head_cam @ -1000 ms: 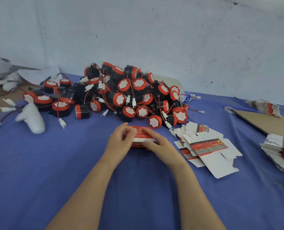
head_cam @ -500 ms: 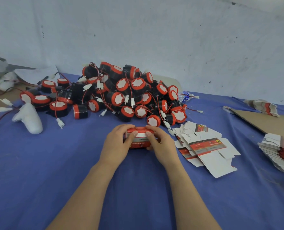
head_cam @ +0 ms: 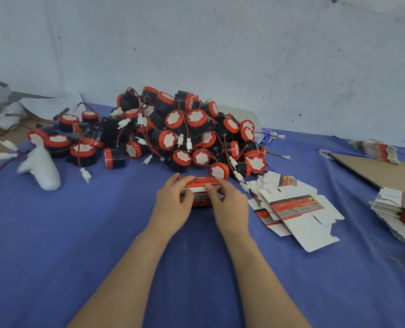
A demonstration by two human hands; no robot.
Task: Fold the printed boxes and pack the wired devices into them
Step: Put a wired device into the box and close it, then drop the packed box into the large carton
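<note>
Both the left hand (head_cam: 173, 204) and the right hand (head_cam: 229, 204) are gripping the printed box (head_cam: 200, 185) between them, its long axis lying left to right, just near of the wired devices (head_cam: 173, 133) heaped on the desk (head_cam: 54, 245).

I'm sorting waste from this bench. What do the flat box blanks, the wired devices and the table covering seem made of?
Flat box blanks: thin paperboard, printed red face, plain white back, die-cut flaps. Wired devices: probably moulded plastic, black bodies, red rims, slight sheen. Table covering: likely cloth, matte blue, softly wrinkled.
</note>
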